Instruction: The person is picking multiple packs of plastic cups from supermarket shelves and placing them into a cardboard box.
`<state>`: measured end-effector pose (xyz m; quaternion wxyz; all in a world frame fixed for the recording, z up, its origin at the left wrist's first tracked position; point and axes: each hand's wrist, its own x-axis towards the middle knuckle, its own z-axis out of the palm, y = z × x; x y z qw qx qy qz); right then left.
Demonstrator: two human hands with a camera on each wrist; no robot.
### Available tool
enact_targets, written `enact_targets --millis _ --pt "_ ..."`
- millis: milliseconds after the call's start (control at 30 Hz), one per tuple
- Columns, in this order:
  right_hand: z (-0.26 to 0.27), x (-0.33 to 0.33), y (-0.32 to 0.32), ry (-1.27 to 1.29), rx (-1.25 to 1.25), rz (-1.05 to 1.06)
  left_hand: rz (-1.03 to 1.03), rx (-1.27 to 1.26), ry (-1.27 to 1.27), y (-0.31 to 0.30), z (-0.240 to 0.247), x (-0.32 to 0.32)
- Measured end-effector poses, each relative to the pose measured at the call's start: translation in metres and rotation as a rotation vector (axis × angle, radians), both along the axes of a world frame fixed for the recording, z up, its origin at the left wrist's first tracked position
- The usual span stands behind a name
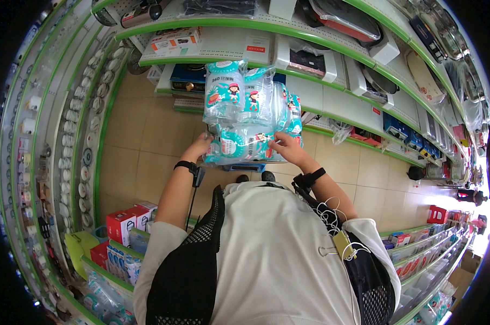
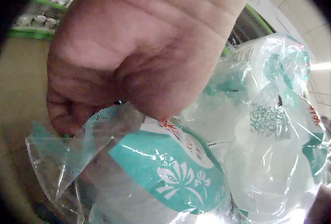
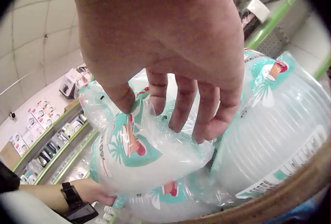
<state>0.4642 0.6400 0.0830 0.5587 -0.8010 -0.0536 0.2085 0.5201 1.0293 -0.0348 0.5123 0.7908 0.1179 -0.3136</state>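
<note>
Clear-wrapped packs with teal labels (image 1: 225, 92) are stacked in front of the person, and one pack (image 1: 245, 142) lies on its side nearest the body. The left hand (image 1: 200, 145) is at that pack's left end; in the left wrist view the left hand (image 2: 139, 48) has its fingers curled into the clear wrap beside a teal label (image 2: 176, 175). At the right end is the right hand (image 1: 288, 147). The right wrist view shows the right hand (image 3: 165, 43) with its thumb and bent fingers gripping a wrapped pack (image 3: 155, 157); the fingertips press on the film.
Green-edged shelves (image 1: 310, 92) with boxed goods run behind the packs. Shelves of white dishes (image 1: 85, 130) stand left. A brown rim (image 3: 279, 195) curves under the packs. Below them is a blue object (image 1: 247, 168) near the feet. Red boxes (image 1: 120, 225) are at lower left.
</note>
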Motion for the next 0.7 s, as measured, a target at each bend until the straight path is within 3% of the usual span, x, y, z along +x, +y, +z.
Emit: enact_targets --millis 100,167,267,400,467,500,600,700 --pt "0.01 -0.001 0.004 -0.031 -0.055 -0.024 -0.091 -0.003 -0.13 -0.001 0.004 0.0" --pt "0.012 -0.001 0.004 -0.039 -0.044 -0.024 -0.091 -0.024 0.057 0.0 0.023 -0.003" --pt "0.015 -0.002 0.005 -0.048 -0.042 -0.033 -0.144 -0.059 0.033 0.026 -0.046 0.008" --pt "0.016 0.0 0.002 -0.04 0.02 -0.017 -0.191 -0.059 0.105 0.017 0.003 0.001" --pt "0.02 0.002 0.005 -0.004 0.12 -0.031 -0.038 -0.183 0.135 0.017 0.006 0.0" --pt "0.022 0.001 0.004 0.033 0.221 -0.043 -0.04 -0.187 0.138 0.02 -0.003 0.003" --pt "0.015 0.005 0.001 0.061 0.208 -0.008 -0.172 -0.154 0.154 0.033 -0.038 0.014" --pt "0.009 0.005 0.001 0.041 0.224 -0.053 -0.023 -0.075 0.109 0.02 -0.027 0.011"
